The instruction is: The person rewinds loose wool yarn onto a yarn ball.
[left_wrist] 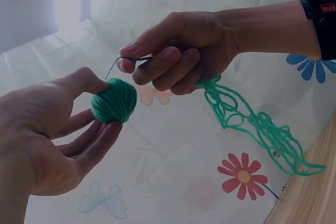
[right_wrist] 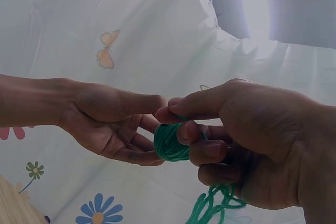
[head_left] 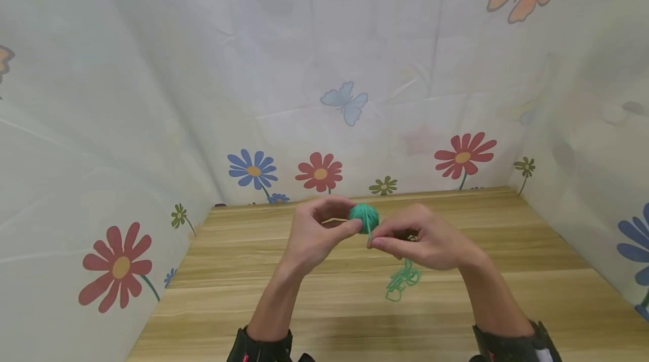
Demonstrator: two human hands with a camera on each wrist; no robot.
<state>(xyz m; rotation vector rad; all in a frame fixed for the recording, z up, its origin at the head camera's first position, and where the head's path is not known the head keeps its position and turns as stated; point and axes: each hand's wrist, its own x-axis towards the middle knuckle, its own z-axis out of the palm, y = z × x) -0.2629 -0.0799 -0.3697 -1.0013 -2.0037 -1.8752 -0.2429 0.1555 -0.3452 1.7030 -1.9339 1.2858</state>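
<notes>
A small ball of green yarn (head_left: 363, 218) is held up over the table, gripped between the thumb and fingertips of my left hand (head_left: 316, 231). My right hand (head_left: 425, 238) is just to its right, pinching the yarn strand between thumb and forefinger. In the left wrist view that strand (left_wrist: 111, 68) runs from the top of the ball (left_wrist: 114, 100) to the pinch. A loose, looped tangle of green yarn (left_wrist: 257, 129) hangs down from under the curled lower fingers of the right hand (left_wrist: 178, 51). The right wrist view shows right fingers partly covering the ball (right_wrist: 172, 142).
Below the hands lies a wood-grain table (head_left: 243, 294). Pale curtains (head_left: 375, 52) printed with flowers and butterflies stand along its back and both sides. Dark bands with small devices (left_wrist: 320, 9) are worn on the wrists.
</notes>
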